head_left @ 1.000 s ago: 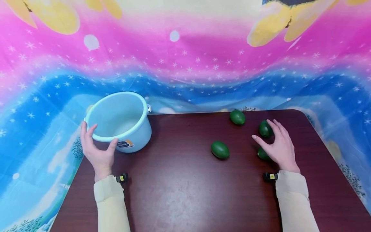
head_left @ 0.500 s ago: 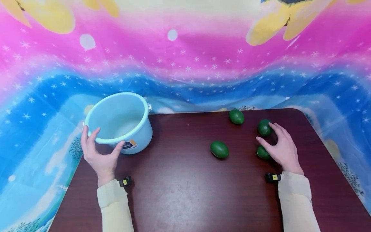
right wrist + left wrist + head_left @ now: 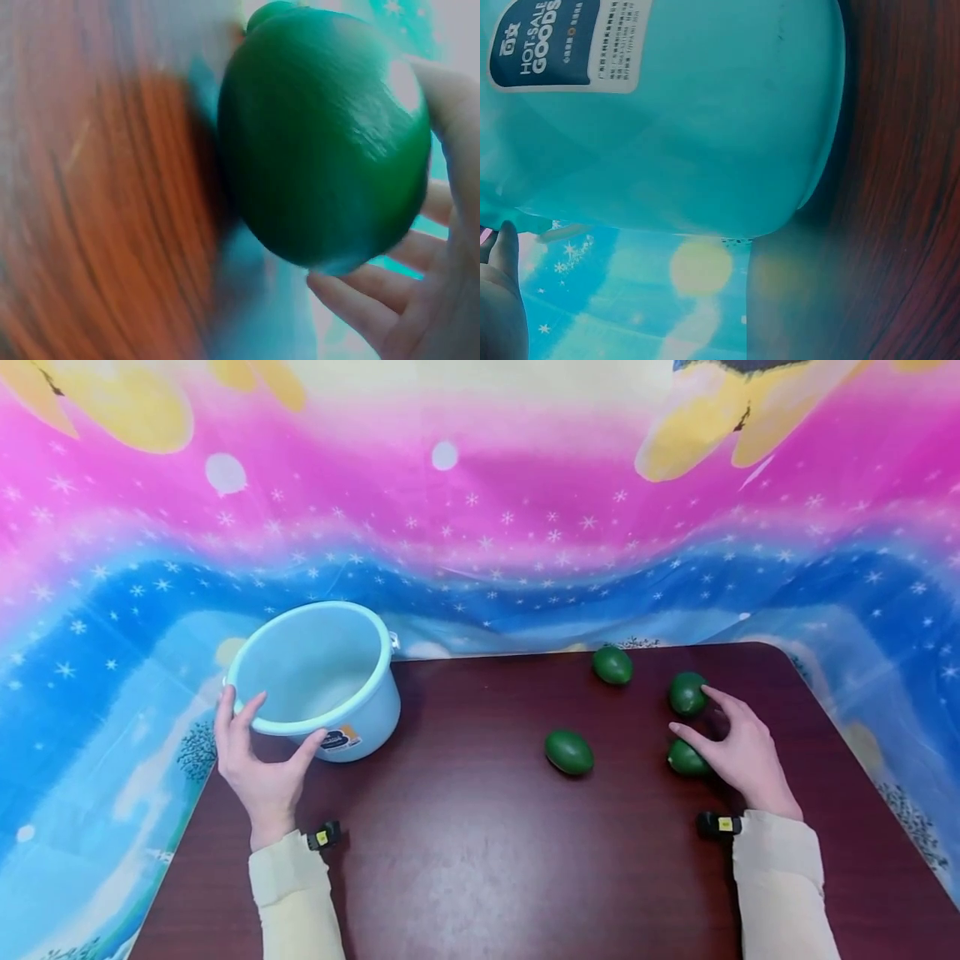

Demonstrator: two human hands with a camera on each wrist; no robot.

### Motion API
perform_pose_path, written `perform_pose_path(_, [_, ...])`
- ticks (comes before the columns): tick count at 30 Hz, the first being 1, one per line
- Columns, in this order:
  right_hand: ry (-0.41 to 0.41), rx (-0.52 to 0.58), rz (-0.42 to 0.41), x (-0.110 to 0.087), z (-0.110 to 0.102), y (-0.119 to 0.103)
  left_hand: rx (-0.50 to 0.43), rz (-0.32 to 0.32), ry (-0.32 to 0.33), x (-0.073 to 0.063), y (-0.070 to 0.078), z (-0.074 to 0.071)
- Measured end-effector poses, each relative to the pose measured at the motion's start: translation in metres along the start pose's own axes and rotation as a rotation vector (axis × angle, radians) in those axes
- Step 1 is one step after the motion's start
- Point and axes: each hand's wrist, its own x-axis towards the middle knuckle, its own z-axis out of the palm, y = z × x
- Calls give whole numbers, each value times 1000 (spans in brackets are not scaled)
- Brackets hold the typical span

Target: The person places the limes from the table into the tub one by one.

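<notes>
A light-blue bucket [image 3: 363,710] stands on the left of the table, with a label on its front. My left hand [image 3: 258,777] is at its near-left side, thumb and fingers spread around the rim and wall. In the left wrist view, a finger [image 3: 506,255] shows beside the bucket [image 3: 682,150]. My right hand [image 3: 750,760] arches over a lime [image 3: 686,758] at the right, thumb and fingers apart. In the right wrist view this glossy green lime [image 3: 322,142] is close up, with the fingers [image 3: 360,304] behind it. Another lime [image 3: 687,693] lies just beyond, near the fingertips.
Two more limes lie on the dark wooden table [image 3: 480,860]: one lime [image 3: 569,752] right of the middle, one lime [image 3: 612,666] near the back edge. A printed cloth [image 3: 480,543] hangs behind and beside the table.
My right hand has moved right and a little toward me, its fingers drawing back from the farther lime. My left hand and the bucket have shifted slightly right.
</notes>
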Motion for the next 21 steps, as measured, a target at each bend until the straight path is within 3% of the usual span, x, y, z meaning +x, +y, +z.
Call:
perform_pose_path(6, [-86, 15, 60, -5, -8, -5, -2, 11, -7, 1, 1, 0])
perform_pose_path(13, [-304, 6, 122, -6, -20, -11, -7, 21, -17, 1, 2, 2])
perform_pose_path(16, [-379, -3, 123, -5, -26, -12, -5, 22, -34, 1, 3, 4])
perform_pose_path(21, [-422, -5, 73, -5, -31, -14, -4, 27, -49, 1, 7, 7])
